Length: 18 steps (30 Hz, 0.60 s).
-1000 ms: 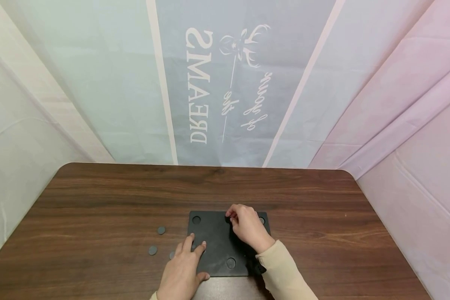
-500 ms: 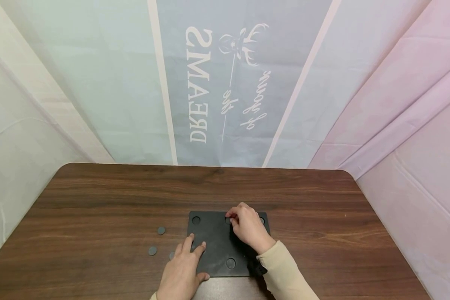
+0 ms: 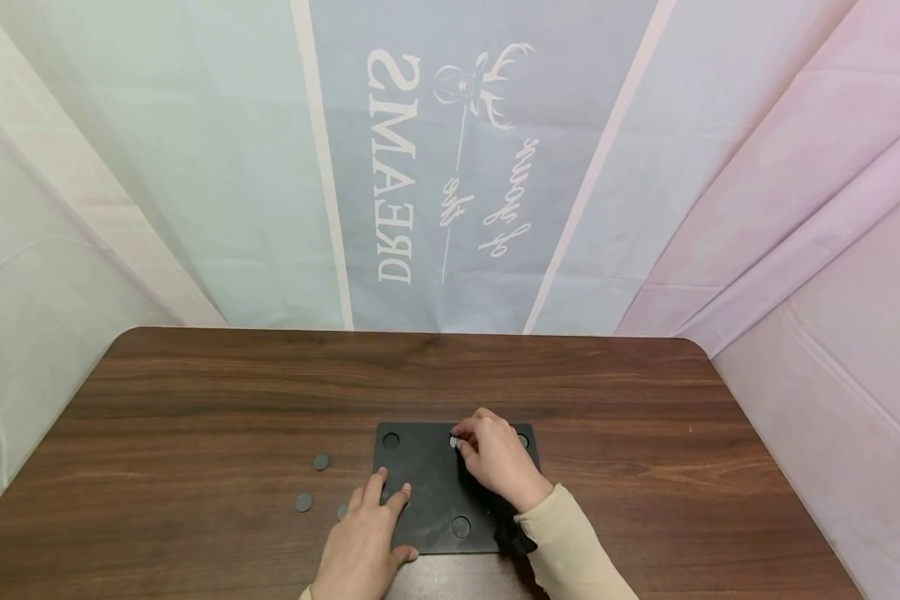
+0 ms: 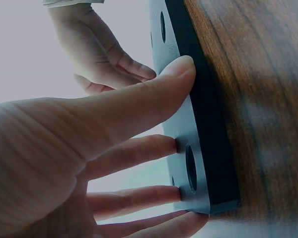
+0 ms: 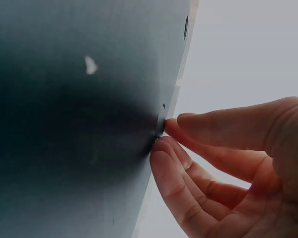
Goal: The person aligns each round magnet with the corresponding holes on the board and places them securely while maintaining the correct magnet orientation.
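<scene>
The step in hand looks like fitting a disc (image 3: 454, 442) into the hollow at the middle of the board's (image 3: 433, 479) far edge, though these pictures alone cannot settle whether it is going in or coming out. The right hand (image 3: 498, 462) pinches that disc between its fingers, and the pale face that shows suggests that it is tilted rather than flat. The left hand (image 3: 363, 537) has its fingers spread across the board's left part, thumb at the near edge, apparently steadying it on the surface (image 3: 232, 400). On the board, the far-left hollow (image 3: 391, 441) looks bare; whether the near-edge hollow (image 3: 461, 527) is filled is hard to tell. Left of the board lie a far loose disc (image 3: 321, 462), a near loose disc (image 3: 303, 502) and a third, partly hidden loose disc (image 3: 342, 512) beside the left hand. If the disc is going in, the next move calls for lining its rim up with the hollow, levelling it and pressing it flush, with the board held firm.
</scene>
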{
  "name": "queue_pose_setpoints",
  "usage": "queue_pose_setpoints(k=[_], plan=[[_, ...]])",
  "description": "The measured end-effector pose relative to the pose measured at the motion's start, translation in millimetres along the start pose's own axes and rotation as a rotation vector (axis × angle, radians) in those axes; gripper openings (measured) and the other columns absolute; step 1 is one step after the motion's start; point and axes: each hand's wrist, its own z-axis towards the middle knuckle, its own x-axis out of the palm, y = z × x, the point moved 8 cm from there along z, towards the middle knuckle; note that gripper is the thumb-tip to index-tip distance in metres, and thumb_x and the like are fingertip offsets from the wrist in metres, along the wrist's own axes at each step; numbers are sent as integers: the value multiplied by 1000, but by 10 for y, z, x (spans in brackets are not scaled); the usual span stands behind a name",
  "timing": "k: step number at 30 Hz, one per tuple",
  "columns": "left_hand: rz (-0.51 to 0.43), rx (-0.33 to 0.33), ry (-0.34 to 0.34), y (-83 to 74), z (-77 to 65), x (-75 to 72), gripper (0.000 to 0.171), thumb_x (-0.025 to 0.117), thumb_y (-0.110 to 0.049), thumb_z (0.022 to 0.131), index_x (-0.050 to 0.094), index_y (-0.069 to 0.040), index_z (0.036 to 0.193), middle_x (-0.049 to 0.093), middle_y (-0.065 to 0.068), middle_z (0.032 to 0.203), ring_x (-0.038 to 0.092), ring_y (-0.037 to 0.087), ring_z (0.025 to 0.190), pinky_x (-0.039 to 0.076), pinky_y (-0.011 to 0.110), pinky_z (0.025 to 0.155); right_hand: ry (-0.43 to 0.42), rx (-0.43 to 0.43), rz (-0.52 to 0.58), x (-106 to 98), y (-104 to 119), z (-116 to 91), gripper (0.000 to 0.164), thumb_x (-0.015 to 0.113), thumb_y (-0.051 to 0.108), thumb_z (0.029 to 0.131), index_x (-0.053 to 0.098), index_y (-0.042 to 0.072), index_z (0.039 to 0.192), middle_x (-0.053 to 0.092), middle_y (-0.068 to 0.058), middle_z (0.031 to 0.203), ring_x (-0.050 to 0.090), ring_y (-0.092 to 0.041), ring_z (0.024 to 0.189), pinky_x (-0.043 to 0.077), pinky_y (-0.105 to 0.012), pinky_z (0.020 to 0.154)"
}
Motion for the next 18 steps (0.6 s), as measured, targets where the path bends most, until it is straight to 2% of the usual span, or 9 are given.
queue_pose_setpoints(k=[10,18], plan=[[11,-6,-7,-7,-3,-12,67,87,-28,64,65,-6,124,43,24,139,46,47,123,55,55,68,23,-8,-33,2,42,-47,15,66,5,88,71,1,102,62,-7,90,61,-17,77,52,-28,65],[14,-8,-1,-6,3,-18,67,87,-29,64,65,-6,124,43,25,139,46,47,122,54,55,68,77,-35,-27,-2,85,-101,19,66,6,89,70,-1,105,62,-9,97,62,-20,83,53,-31,68]])
